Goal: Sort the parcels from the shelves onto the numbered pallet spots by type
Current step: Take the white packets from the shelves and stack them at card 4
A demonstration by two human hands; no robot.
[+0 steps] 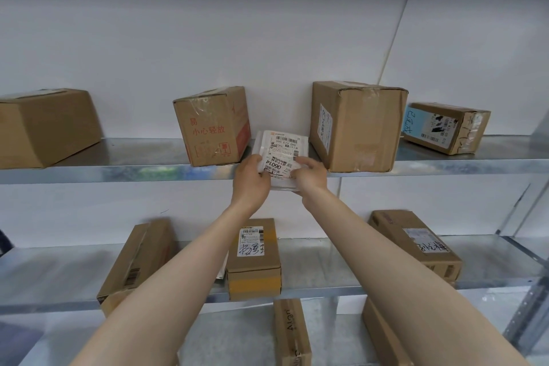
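A flat white plastic mailer (pixel 280 145) with a printed label reading 06014 rests at the front edge of the upper metal shelf (pixel 133 169), between two cardboard boxes. My left hand (pixel 251 180) grips its lower left side and my right hand (pixel 309 177) grips its lower right side, with thumbs on the label. The mailer's near edge sticks out past the shelf lip. A box with red print (pixel 212 125) stands just left of it and a taller brown box (pixel 358 125) just right.
On the upper shelf also sit a large box (pixel 44 126) at far left and a labelled box (pixel 445 126) at far right. The shelf below (pixel 326 288) holds three boxes (pixel 136 264) (pixel 255 258) (pixel 416 244). Two more boxes (pixel 291 333) (pixel 383 336) lie lower. A metal upright (pixel 531 300) stands right.
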